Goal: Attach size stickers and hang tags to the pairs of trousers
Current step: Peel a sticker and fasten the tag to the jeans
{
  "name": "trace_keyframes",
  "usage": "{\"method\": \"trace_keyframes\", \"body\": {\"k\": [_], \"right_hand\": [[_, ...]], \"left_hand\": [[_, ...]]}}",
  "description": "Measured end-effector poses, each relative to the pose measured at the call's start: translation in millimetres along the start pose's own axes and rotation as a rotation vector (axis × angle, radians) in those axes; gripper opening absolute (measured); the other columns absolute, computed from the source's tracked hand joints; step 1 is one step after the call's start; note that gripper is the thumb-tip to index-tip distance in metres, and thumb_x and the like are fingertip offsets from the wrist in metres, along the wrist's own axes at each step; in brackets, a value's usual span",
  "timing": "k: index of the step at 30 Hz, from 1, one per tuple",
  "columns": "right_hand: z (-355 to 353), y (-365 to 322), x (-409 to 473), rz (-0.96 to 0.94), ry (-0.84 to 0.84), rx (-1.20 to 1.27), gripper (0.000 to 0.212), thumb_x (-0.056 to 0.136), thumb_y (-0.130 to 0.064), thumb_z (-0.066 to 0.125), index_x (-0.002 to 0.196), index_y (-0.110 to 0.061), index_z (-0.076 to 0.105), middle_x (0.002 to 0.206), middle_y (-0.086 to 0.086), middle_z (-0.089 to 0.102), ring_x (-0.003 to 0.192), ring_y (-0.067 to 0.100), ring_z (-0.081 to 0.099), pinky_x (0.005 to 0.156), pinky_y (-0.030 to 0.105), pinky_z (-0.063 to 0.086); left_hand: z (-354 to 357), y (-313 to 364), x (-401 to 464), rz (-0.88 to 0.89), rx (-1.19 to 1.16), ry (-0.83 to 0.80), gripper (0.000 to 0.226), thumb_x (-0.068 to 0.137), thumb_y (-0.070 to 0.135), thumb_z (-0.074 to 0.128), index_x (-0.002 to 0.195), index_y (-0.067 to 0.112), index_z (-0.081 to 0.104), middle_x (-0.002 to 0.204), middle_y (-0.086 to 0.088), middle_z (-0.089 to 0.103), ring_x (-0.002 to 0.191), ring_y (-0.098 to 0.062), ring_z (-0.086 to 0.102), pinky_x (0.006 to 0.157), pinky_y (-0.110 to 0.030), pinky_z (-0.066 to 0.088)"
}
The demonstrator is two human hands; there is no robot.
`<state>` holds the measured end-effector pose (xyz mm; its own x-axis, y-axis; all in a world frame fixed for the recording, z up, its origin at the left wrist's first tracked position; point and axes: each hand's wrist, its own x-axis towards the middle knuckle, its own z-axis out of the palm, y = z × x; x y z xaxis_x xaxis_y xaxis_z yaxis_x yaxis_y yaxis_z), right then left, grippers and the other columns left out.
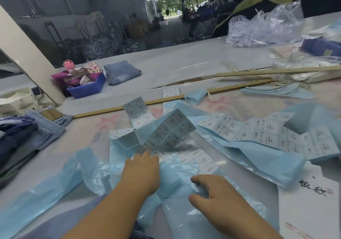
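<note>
A strip of white size stickers [168, 130] on light-blue backing rises off the table in the middle. My left hand [143, 168] pinches its lower end and holds it up. Just right of it, my right hand [212, 192] has its fingers curled on the crumpled blue backing paper [177, 183] near the front edge. More sticker sheets [258, 131] lie spread to the right. A stack of folded denim trousers [24, 133] sits at the left edge. White hang tags [20, 103] lie behind that stack.
A long wooden ruler [129, 105] crosses the table behind the stickers. A blue tray [86, 89] with cloth and a folded pair of jeans [120, 71] sit further back. Clear plastic bags [262, 30] pile up at the far right. A white box [310, 201] lies at the right.
</note>
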<state>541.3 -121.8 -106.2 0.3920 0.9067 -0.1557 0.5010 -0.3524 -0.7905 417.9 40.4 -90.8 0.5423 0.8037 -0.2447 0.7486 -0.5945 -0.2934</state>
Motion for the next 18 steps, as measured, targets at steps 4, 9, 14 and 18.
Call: {"method": "trace_keyframes", "body": {"k": [4, 9, 14, 18], "right_hand": [[-3.2, -2.8, -3.9, -0.008, -0.052, -0.045, 0.05, 0.089, -0.041, 0.056, 0.137, -0.041, 0.044, 0.141, -0.016, 0.037, 0.111, -0.007, 0.039, 0.096, 0.017, 0.03], [-6.0, -6.8, -7.0, -0.071, -0.227, -0.165, 0.049, 0.089, -0.043, 0.055, 0.135, -0.027, 0.046, 0.148, -0.019, 0.031, 0.147, 0.001, 0.003, 0.112, 0.029, 0.021], [-10.5, -11.5, -8.5, -0.061, -0.339, -0.234, 0.055, 0.089, -0.045, 0.053, 0.139, -0.027, 0.041, 0.161, -0.018, 0.009, 0.148, 0.003, -0.01, 0.117, 0.034, 0.014], [-13.4, -16.5, -10.3, -0.041, -0.396, -0.293, 0.061, 0.089, -0.048, 0.051, 0.146, -0.036, 0.032, 0.162, -0.018, -0.007, 0.148, 0.007, -0.016, 0.119, 0.036, 0.008]], "left_hand": [[-3.1, 1.1, 0.7, 0.019, 0.0, 0.094, 0.038, 0.09, 0.014, 0.045, 0.128, 0.023, 0.046, 0.13, -0.004, 0.047, 0.118, -0.027, 0.046, 0.096, -0.04, 0.038], [-8.9, 7.2, -1.2, 0.06, -0.197, 0.06, 0.04, 0.092, 0.044, 0.045, 0.128, 0.027, 0.049, 0.128, 0.0, 0.05, 0.117, -0.024, 0.049, 0.097, -0.042, 0.039], [-9.2, -3.7, -0.7, -0.051, -0.356, 0.038, 0.028, 0.084, 0.041, 0.058, 0.107, 0.025, 0.057, 0.114, 0.002, 0.055, 0.102, -0.02, 0.054, 0.086, -0.034, 0.049], [-8.3, -11.6, 1.8, -0.234, -0.298, 0.151, 0.045, 0.086, 0.039, 0.057, 0.125, 0.022, 0.044, 0.124, -0.005, 0.042, 0.112, -0.028, 0.045, 0.09, -0.039, 0.042]]}}
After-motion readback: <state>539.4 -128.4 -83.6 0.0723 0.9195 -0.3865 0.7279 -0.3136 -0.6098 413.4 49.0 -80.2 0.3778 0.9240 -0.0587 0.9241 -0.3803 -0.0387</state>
